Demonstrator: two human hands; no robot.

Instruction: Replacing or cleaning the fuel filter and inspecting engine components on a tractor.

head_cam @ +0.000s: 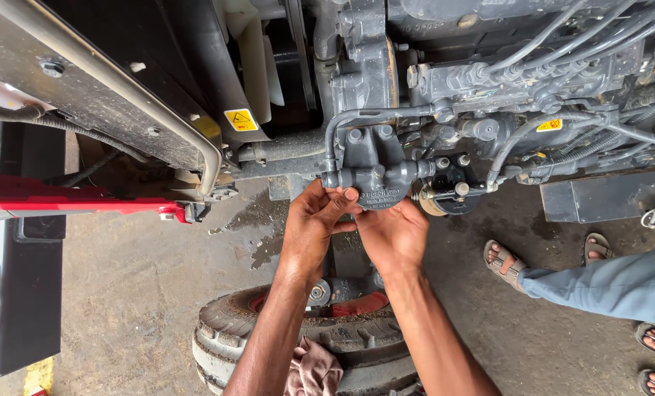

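Note:
A dark grey engine (489,81) with many hoses and pipes fills the top of the head view. Below its middle hangs a round grey filter head (381,188) with bolts and a bent metal pipe (342,125) leading into it. My left hand (314,224) presses its fingers against the left underside of the filter head. My right hand (395,233) cups the underside from the right. Both hands touch each other beneath it. Whether anything lies inside my palms is hidden.
A front tyre (217,337) with a rag (314,370) on it sits beneath my arms. A red body panel (63,204) and a metal rail (158,110) stand at the left. Another person's sandalled feet (505,264) and blue trouser leg (613,282) are on the right. A wet patch (261,220) marks the concrete floor.

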